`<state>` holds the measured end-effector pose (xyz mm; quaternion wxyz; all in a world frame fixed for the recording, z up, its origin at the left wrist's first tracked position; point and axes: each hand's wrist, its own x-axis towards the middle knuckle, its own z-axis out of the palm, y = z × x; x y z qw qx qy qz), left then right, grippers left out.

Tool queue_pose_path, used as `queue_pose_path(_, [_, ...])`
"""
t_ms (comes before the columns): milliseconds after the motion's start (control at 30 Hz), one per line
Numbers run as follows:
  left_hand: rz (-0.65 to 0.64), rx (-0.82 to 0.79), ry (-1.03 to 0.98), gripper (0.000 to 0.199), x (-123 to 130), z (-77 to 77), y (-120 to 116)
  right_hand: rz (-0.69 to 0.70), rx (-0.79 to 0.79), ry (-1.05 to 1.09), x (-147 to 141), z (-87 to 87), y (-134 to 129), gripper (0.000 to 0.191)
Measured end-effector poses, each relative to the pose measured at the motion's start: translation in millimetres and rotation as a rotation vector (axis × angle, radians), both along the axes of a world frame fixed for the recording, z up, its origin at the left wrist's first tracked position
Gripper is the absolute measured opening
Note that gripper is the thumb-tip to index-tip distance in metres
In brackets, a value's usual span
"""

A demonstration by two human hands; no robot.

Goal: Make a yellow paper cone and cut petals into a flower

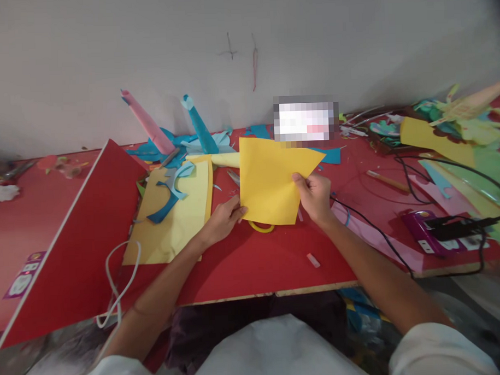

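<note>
A sheet of yellow paper [270,181] is held up over the red table. My left hand [225,218] pinches its lower left corner. On its right edge my right hand [314,196] grips it, thumb in front and fingers behind. Below the sheet peeks a yellow ring-shaped handle [262,227], the rest of it covered by the paper. A pale yellow paper roll [226,159] lies behind the sheet's left side. Left of my left hand is a stack of yellow paper sheets [189,211] with blue paper scraps [168,198] on top.
A red upright board [79,232] borders the left. Pink [149,122] and blue paper cones [201,123] stand near the wall. A purple power strip [427,233] with black cables sits right, near a pencil [387,181]. An eraser [313,260] lies in front. A white cable [124,290] hangs over the edge.
</note>
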<state>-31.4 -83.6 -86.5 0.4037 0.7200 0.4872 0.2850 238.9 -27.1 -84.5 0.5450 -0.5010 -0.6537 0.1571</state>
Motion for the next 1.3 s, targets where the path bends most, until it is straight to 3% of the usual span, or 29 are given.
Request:
queue_pose_path(267, [-0.019,-0.014,-0.057,0.039,-5,5.9,-2,0.245,-0.175,0.003,3,0.8,4,0.076])
queue_pose_path(433, [0.107,0.014,-0.2,0.038,-9,8.0,2,0.405,-0.267,-0.021,3,-5.8,6,0.074])
queue_pose_path(700, [0.068,0.033,-0.109,0.035,-8,6.0,0,0.501,-0.391,0.164,11,-6.4,6,0.056])
queue_pose_path(833, [0.011,0.0,-0.143,0.033,-7,3.3,0,0.463,-0.451,0.164,8,-7.2,7,0.06])
queue_pose_path(1033, [0.133,0.07,-0.202,0.034,-10,1.9,5,0.454,-0.447,0.024,3,-4.3,6,0.065])
queue_pose_path(1300, [0.274,0.045,-0.261,0.037,-17,4.2,8,0.515,-0.474,-0.075,3,-5.4,5,0.068])
